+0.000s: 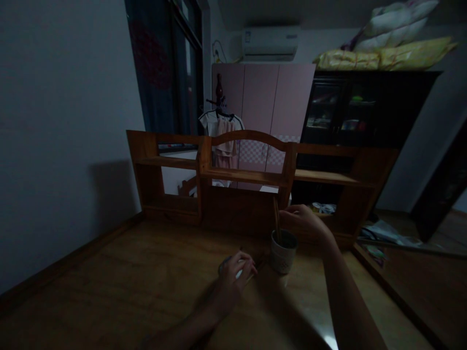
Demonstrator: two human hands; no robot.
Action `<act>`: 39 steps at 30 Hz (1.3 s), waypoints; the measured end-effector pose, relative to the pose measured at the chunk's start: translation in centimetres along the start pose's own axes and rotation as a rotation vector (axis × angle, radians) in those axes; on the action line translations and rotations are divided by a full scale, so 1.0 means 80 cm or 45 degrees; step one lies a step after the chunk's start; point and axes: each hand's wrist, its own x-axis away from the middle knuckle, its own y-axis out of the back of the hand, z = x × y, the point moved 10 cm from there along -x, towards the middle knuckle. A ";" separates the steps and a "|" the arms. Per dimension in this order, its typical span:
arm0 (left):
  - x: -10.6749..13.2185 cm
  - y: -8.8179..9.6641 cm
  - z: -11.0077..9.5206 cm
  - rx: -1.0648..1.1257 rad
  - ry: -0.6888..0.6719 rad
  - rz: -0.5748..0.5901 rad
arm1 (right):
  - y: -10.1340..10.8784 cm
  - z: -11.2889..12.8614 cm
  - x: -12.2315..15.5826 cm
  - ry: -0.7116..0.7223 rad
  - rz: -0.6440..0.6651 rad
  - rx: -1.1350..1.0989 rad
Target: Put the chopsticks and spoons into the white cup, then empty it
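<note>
A pale ceramic cup [282,257] with a small reddish pattern stands upright on the wooden desk [146,272]. Thin brown sticks that look like chopsticks [277,221] rise from its mouth, leaning slightly left. My right hand [304,218] is above the cup, its fingers pinched together at these sticks. To the left of the cup, my left hand [233,277] is low over the desk with its fingers curled. A rounded edge and a whitish patch show around these fingers, with a thin stick end poking out. What the left hand grips is mostly hidden and dim.
A wooden shelf unit [248,177] runs along the desk's back edge. The wall [65,121] closes off the left side. Behind the shelf are hanging clothes [224,129], a pink wardrobe [259,97] and a dark cabinet [368,112]. The room is dim.
</note>
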 end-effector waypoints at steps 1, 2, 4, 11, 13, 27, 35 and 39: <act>0.000 -0.003 -0.001 -0.041 -0.013 0.017 | 0.015 0.007 0.001 0.000 -0.063 0.020; 0.001 -0.005 -0.001 -0.092 -0.027 0.027 | 0.031 0.014 0.002 -0.001 -0.118 0.036; 0.002 -0.010 0.001 -0.205 -0.054 0.048 | 0.061 0.035 0.006 0.019 -0.219 0.082; 0.006 -0.009 0.027 -0.631 0.016 0.115 | 0.063 0.150 0.078 0.378 -0.514 0.354; 0.006 -0.010 0.029 -0.687 0.009 0.149 | 0.011 0.154 0.109 0.438 -0.421 0.382; 0.014 -0.023 0.041 -0.876 -0.001 0.179 | -0.184 0.077 0.176 0.490 0.083 0.081; 0.016 -0.031 0.036 -0.783 -0.006 0.184 | -0.173 0.066 0.173 0.438 -0.039 0.009; 0.015 -0.027 0.039 -0.754 -0.025 0.156 | -0.174 0.051 0.173 0.416 -0.080 0.062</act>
